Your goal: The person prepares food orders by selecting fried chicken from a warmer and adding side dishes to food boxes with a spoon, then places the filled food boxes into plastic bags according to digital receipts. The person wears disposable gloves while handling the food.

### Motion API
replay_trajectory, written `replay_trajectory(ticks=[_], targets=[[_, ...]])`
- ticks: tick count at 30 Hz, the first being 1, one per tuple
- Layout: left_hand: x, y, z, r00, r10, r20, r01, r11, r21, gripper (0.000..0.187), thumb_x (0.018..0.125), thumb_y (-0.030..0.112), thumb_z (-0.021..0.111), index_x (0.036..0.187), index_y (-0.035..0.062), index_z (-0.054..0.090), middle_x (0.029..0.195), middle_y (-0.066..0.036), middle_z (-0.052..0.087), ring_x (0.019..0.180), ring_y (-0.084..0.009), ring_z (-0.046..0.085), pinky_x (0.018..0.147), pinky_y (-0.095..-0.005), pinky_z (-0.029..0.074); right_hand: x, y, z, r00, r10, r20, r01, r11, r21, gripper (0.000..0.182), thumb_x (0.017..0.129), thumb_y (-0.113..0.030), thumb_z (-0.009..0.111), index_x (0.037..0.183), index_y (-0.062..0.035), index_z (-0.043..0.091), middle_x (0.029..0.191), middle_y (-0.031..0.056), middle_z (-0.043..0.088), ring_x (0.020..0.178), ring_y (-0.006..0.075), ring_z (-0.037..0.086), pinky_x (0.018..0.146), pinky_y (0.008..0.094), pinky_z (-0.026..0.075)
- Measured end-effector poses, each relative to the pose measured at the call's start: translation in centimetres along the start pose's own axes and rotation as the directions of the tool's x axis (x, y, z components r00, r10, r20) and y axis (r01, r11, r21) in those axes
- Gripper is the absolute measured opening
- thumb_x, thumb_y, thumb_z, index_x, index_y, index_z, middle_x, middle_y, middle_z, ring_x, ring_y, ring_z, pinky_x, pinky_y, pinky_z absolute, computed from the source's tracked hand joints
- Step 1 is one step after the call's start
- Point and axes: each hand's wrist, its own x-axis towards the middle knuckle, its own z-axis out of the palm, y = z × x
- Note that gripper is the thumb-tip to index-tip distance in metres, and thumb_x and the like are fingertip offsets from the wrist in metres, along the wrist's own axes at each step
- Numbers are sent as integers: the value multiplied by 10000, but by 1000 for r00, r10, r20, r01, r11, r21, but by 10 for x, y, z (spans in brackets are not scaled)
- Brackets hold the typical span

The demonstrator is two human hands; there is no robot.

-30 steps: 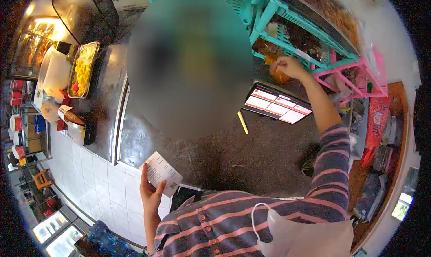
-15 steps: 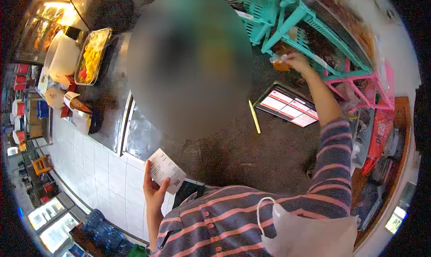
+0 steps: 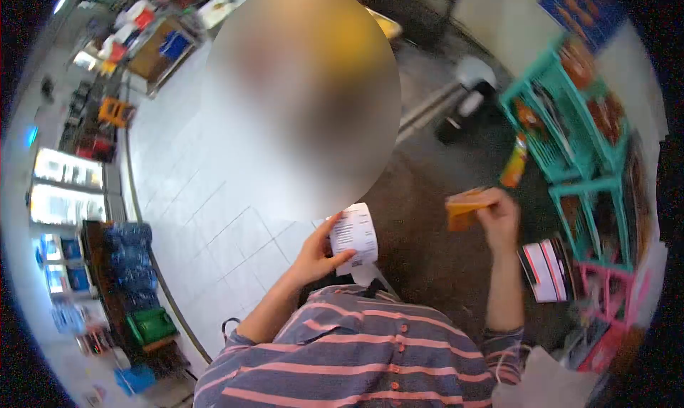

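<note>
A white printed receipt is pinched between the thumb and fingers of my left hand, in front of my striped shirt. To its right, my right hand grips a small orange-brown sachet by its right end, above the dark counter. What is inside the sachet I cannot make out. A tablet with a red and white screen lies beside my right forearm. Farther off, a yellow-orange packet rests near the rack. A large blurred circle hides the upper middle of the view.
Teal plastic racks holding brown packets stand along the right, with a pink rack nearer me. White floor tiles spread to the left. Large blue water bottles and a green container are at far left.
The view has swung left. My right hand has drawn back from the teal rack with the sachet in its fingers. My left hand keeps hold of the receipt.
</note>
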Motion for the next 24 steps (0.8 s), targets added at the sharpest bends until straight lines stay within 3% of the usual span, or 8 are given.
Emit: replay_trajectory(ticks=[4,8,10,11,13,15,18,24], targets=[[14,-5,-101,985,127,-116,-123,992,41,747,732,8,641,1340,50,209,1326,-124,299,1085,-195,446,860,-312,427,67,19,177,967,126,220,-148,985,87,116,724,-18,628,737,-37,514,727,-2,535,685,60,506,616,211,431],[36,-22,-215,964,139,-228,-153,987,-45,759,729,16,646,1340,49,198,1322,-132,296,1117,-222,429,872,-336,426,195,11,319,961,-216,172,240,962,-130,138,747,-65,623,732,-18,494,629,5,508,585,52,484,520,220,406],[43,-19,-266,944,142,-299,-166,985,-56,763,728,3,642,1341,46,190,1311,-142,307,1109,-232,438,868,-338,427,270,12,383,976,-206,67,210,976,-52,170,759,-120,615,729,-13,487,629,51,526,568,113,508,527,260,419],[42,-13,-288,931,136,-338,-168,983,-68,761,727,-3,640,1340,46,191,1307,-147,310,1106,-235,440,867,-337,427,313,19,407,960,-272,66,280,940,-194,173,756,-123,617,722,-15,486,630,61,529,583,129,529,531,271,425],[40,-5,-327,894,108,-435,-172,979,-110,762,719,-21,637,1337,33,194,1294,-163,320,1109,-246,436,870,-341,421,399,55,463,927,-375,1,373,923,-94,192,751,-145,621,722,-15,483,623,93,545,568,182,559,538,291,436],[36,-6,-358,856,116,-505,-160,986,-46,765,716,-22,639,1335,24,191,1290,-165,324,1118,-247,427,875,-343,416,440,42,506,945,-322,-50,281,883,-375,193,761,-182,584,710,-24,486,662,132,573,628,294,582,585,380,448],[32,-12,-395,820,100,-564,-159,986,-57,763,709,-32,638,1330,8,197,1282,-161,333,1134,-247,407,891,-342,398,503,82,559,939,-336,-70,283,873,-397,191,761,-199,569,734,-28,488,679,142,579,660,326,575,608,410,441],[28,-15,-442,755,6,-655,-136,980,-147,751,692,-71,618,1324,9,221,1255,-146,367,1116,-232,414,904,-333,381,552,177,591,992,-97,-85,33,827,-562,207,765,-205,546,833,-19,485,734,175,584,718,346,569,622,437,429]])
